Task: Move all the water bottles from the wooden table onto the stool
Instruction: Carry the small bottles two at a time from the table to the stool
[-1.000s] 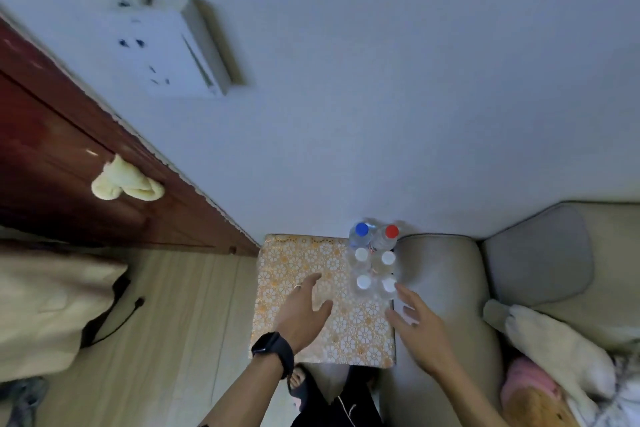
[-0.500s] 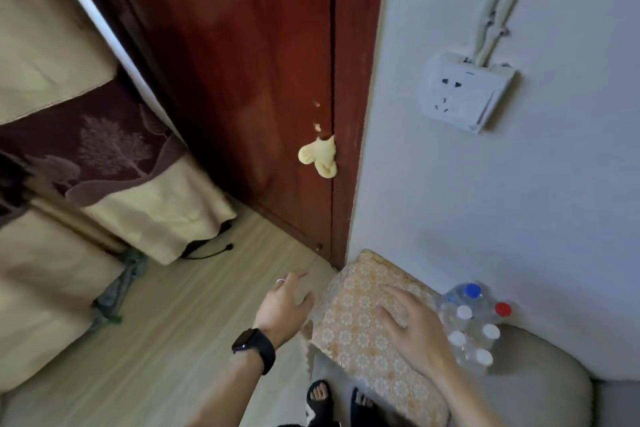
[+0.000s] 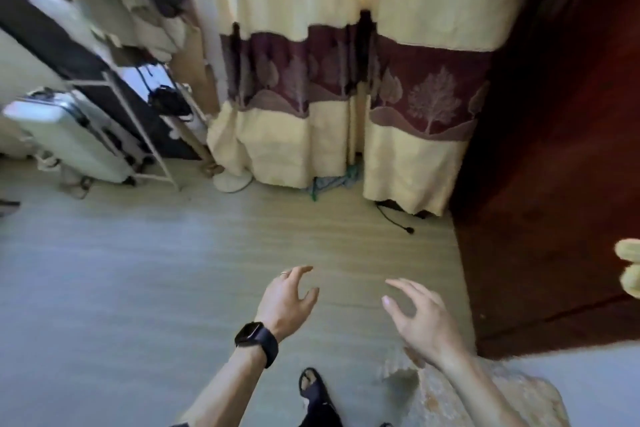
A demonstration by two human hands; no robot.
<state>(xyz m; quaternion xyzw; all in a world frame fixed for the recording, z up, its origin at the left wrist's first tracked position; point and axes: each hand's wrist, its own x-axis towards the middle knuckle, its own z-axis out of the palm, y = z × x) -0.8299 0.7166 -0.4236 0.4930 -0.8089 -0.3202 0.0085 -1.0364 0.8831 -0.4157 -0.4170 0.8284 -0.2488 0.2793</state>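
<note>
My left hand (image 3: pixel 287 302), with a black watch on the wrist, hangs over the pale wooden floor with fingers spread and nothing in it. My right hand (image 3: pixel 420 319) is beside it, also spread and holding nothing. Below my right forearm shows one corner of the stool (image 3: pixel 478 395) with its orange flowered cover. No water bottle is in view, and no wooden table either.
A dark red wooden door (image 3: pixel 554 184) stands at the right. Cream and maroon curtains (image 3: pixel 346 97) hang ahead, with a black cable (image 3: pixel 394 218) on the floor below. A pale suitcase (image 3: pixel 65 135) and a clothes rack (image 3: pixel 138 121) stand at the left. My sandalled foot (image 3: pixel 315 395) is below.
The view has swung left, away from the stool and its bottles, toward the curtains and open floor. Both hands left the stool top and now hover over the floor.
</note>
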